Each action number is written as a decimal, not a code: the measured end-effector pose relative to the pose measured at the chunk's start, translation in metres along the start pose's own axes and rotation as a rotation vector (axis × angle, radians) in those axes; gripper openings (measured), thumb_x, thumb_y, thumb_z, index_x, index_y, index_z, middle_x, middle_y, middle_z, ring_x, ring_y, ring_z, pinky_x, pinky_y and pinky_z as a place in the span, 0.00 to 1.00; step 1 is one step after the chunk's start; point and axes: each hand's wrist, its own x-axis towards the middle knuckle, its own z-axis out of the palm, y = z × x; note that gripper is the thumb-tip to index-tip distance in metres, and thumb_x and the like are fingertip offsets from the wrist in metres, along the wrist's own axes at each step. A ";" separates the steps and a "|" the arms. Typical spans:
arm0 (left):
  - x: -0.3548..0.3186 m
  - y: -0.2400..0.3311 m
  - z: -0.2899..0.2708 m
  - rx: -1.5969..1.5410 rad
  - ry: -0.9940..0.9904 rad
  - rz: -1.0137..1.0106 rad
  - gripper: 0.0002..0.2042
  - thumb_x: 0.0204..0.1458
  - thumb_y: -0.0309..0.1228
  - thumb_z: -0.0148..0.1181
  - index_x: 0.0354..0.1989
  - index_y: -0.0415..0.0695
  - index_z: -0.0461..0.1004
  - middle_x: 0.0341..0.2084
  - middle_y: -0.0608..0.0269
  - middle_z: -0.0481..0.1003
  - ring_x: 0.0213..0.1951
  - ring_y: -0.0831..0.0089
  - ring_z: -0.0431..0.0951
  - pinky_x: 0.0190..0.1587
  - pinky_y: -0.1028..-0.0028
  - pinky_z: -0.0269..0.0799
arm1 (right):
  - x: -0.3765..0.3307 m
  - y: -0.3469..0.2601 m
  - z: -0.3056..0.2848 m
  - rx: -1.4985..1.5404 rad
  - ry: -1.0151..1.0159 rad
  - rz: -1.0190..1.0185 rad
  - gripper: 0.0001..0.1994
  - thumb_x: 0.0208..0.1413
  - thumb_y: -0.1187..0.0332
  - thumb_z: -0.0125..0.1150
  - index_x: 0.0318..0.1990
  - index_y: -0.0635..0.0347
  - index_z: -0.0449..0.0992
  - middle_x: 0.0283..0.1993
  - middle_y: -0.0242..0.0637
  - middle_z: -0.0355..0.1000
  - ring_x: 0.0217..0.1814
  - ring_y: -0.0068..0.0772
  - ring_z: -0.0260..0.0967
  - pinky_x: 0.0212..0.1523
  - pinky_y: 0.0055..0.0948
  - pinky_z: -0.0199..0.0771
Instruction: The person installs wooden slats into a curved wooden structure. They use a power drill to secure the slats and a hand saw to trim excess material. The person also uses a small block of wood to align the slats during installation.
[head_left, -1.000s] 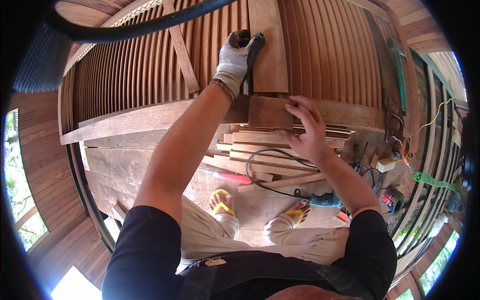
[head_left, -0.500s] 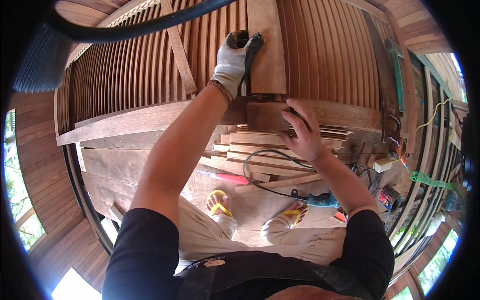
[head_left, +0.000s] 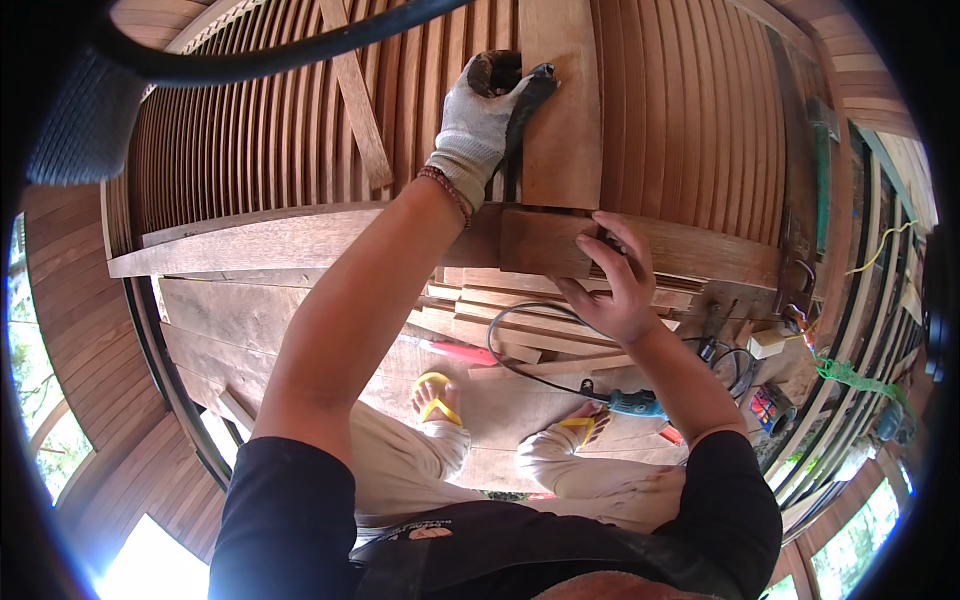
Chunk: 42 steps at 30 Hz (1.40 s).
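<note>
My left hand (head_left: 478, 120) wears a pale glove with dark patches. Its fingers curl at the left edge of a wide wooden board (head_left: 562, 110), with the thumb across the board's top; the fingertips are partly hidden. This board lies lengthwise over a row of narrow wooden slats (head_left: 680, 110). At its near end, a short dark wooden block (head_left: 543, 242) rests along the front rail (head_left: 260, 243). My bare right hand (head_left: 620, 280) holds the block's right end, fingers bent over it and the thumb along its lower edge.
A thin strip (head_left: 357, 100) slants across the left slats. Below the rail are stacked wood strips (head_left: 500, 318), a red-handled tool (head_left: 462, 352) and a teal power tool (head_left: 635, 403) with a black cord. A black strap (head_left: 300, 45) crosses the upper left.
The view has shifted slightly. The wide board and my left hand appear further right and the board's near end closer to the block. My right hand stays at the block's end.
</note>
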 end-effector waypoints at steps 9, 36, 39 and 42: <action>0.009 -0.012 -0.001 -0.083 -0.030 0.012 0.25 0.49 0.37 0.79 0.50 0.36 0.77 0.39 0.63 0.81 0.41 0.77 0.77 0.49 0.75 0.75 | 0.004 -0.005 -0.006 -0.100 -0.025 -0.050 0.28 0.37 0.74 0.82 0.52 0.55 0.82 0.65 0.51 0.65 0.62 0.52 0.69 0.57 0.42 0.75; -0.128 0.039 -0.074 1.263 -0.536 0.486 0.45 0.46 0.55 0.71 0.69 0.39 0.64 0.59 0.40 0.71 0.64 0.42 0.68 0.70 0.53 0.60 | 0.000 -0.012 0.010 -0.083 0.036 0.043 0.28 0.43 0.70 0.81 0.54 0.62 0.77 0.65 0.50 0.65 0.57 0.50 0.74 0.53 0.39 0.81; -0.126 0.035 -0.077 1.274 -0.544 0.507 0.46 0.45 0.55 0.72 0.69 0.40 0.64 0.59 0.41 0.71 0.64 0.43 0.69 0.70 0.52 0.60 | -0.002 -0.012 0.007 -0.091 0.054 0.016 0.30 0.41 0.71 0.82 0.55 0.61 0.76 0.62 0.49 0.67 0.57 0.50 0.74 0.53 0.39 0.81; -0.124 0.031 -0.075 1.319 -0.545 0.549 0.49 0.44 0.60 0.71 0.68 0.35 0.65 0.61 0.40 0.70 0.65 0.44 0.67 0.70 0.51 0.59 | 0.009 -0.005 -0.001 -0.020 0.049 -0.019 0.28 0.47 0.64 0.80 0.55 0.61 0.76 0.56 0.49 0.72 0.55 0.47 0.76 0.49 0.40 0.82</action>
